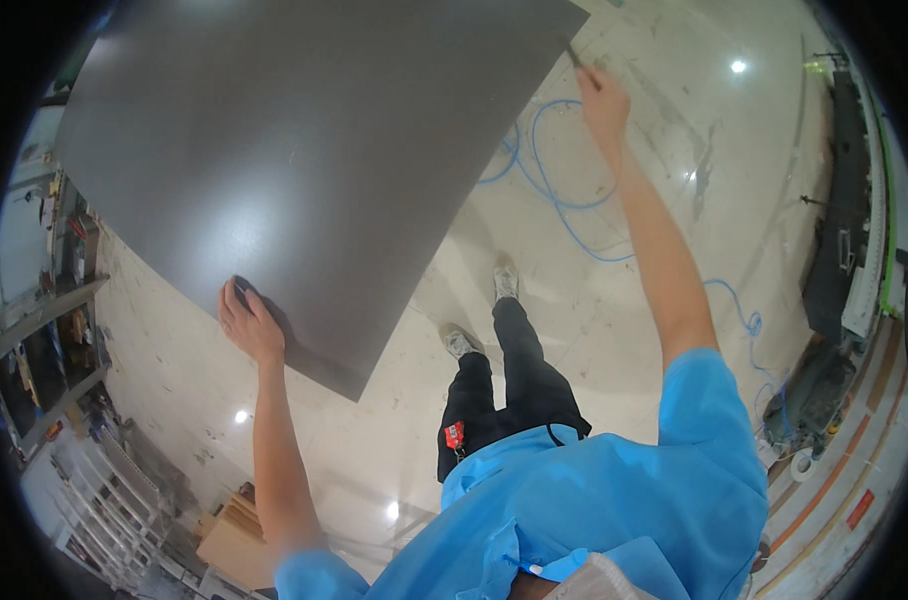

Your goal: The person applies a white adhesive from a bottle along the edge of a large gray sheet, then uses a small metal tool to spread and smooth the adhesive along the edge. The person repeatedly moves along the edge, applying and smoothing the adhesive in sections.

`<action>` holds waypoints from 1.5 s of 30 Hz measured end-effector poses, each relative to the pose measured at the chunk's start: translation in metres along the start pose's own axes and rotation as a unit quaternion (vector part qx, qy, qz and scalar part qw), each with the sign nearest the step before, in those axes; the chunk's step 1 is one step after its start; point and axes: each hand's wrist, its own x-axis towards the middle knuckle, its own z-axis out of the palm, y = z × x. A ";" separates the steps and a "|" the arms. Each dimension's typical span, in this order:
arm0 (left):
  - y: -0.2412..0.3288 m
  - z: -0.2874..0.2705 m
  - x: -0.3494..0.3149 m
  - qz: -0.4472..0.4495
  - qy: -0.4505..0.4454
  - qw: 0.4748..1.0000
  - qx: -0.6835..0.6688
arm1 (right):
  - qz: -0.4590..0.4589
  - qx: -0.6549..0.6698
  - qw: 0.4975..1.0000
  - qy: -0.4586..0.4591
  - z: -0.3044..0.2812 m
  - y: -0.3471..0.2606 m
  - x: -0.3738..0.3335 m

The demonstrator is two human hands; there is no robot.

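Note:
A large dark grey flat panel (pixel 364 150) fills the upper left and middle. My left hand (pixel 252 325) is at its near left edge, with bent fingers over the panel's face. Something small and dark lies at those fingers; whether it is an object or partly shadow I cannot make out. Off the panel's right edge, near the far right corner, my right hand (pixel 604 105) is closed. A thin dark strip-like piece (pixel 573 57) sticks out from its fingers toward that edge; its kind does not show.
A blue hose (pixel 584 205) lies looped on the pale glossy floor (pixel 734 190) right of the panel. My shoes (pixel 505 282) stand near the panel's right edge. Shelving (pixel 49 310) lines the left side, cardboard (pixel 236 535) lies lower left, and long strips (pixel 839 480) lie at right.

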 end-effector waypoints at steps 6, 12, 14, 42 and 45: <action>-0.006 -0.011 0.004 -0.020 -0.021 1.000 -0.008 | -0.016 -0.030 0.999 -0.003 0.041 0.057 0.097; -0.006 -0.010 0.004 -0.018 -0.025 1.000 0.007 | -0.055 -0.034 0.998 0.003 0.047 0.090 0.124; -0.006 -0.010 0.003 -0.005 -0.030 1.000 0.007 | -0.040 -0.015 0.999 -0.021 0.047 0.090 0.120; -0.008 0.005 0.006 0.020 0.039 0.999 -0.011 | -0.170 0.130 0.965 -0.154 -0.012 -0.142 -0.159; -0.009 0.008 0.006 0.015 0.038 0.999 -0.001 | -0.233 0.062 0.956 -0.170 -0.015 -0.179 -0.215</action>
